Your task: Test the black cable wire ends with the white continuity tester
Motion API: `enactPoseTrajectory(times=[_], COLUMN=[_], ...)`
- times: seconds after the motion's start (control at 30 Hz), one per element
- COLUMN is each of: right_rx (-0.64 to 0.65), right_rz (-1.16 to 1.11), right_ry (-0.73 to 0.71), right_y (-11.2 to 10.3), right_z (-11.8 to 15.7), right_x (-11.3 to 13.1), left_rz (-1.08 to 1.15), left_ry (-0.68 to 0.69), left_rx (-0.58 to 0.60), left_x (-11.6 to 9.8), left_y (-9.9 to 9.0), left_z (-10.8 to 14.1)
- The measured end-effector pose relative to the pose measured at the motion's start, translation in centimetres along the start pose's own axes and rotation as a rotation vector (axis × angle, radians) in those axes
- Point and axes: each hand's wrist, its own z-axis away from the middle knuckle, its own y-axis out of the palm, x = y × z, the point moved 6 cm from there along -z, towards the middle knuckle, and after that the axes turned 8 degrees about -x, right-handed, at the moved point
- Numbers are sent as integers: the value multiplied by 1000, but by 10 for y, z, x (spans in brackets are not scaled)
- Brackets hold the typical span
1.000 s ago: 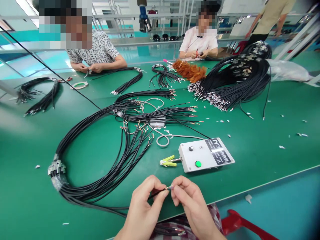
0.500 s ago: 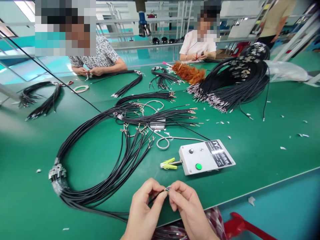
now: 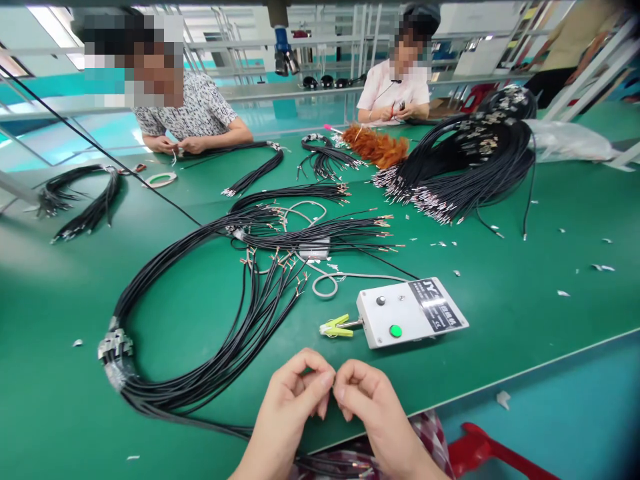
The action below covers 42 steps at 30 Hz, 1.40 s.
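My left hand (image 3: 295, 393) is closed in a pinch near the table's front edge, its thumb pressed to the forefinger. Right beside it, my right hand (image 3: 364, 395) also pinches, the fingertips of both hands nearly touching. Whatever lies between the fingers is hidden. Black cables (image 3: 200, 393) run from a big looped bundle towards my left wrist. Behind my hands stands a white box (image 3: 410, 313) with a green button and a yellow clip (image 3: 337, 327) on its left side. More cable ends (image 3: 350, 467) lie on my lap below.
Across the green table (image 3: 525, 300), two people handle small parts. A large black cable pile (image 3: 465, 160) lies at the back right beside an orange duster (image 3: 377, 145). Further back left is a tape roll (image 3: 160, 179). A red object (image 3: 480, 453) is below the front edge.
The black cable end with coloured wires that showed between my fingertips is now out of sight. My left hand's fingers have curled in, and its thumb has come up.
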Motion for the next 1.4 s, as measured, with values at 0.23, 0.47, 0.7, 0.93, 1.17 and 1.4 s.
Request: enactPoseTrajectory(times=[0.23,0.47,0.7,0.93,1.17,1.4], right_rx=[-15,-41,1,32,26,32], right_rz=[330,656,1210,1414,1799,1808], right_ry=[-195,-406,-1099,-1227,-1043,-1033], right_y=[-6,-15,13,12,13,13], right_z=[-3,4,18,4,-42,-47], right_x=[21,29,56,78,88,82], left_rz=[-179,-132,-377,-314,-196,-241], left_ry=[133,144,448,373,200,210], left_rx=[-71,-133,-12,-98,-152,-179], left_x=[9,13,-7,-5,-5,0], left_y=[-6,-10,-7,-18,-22,-20], left_z=[7,-3,5,-8,-35,-49])
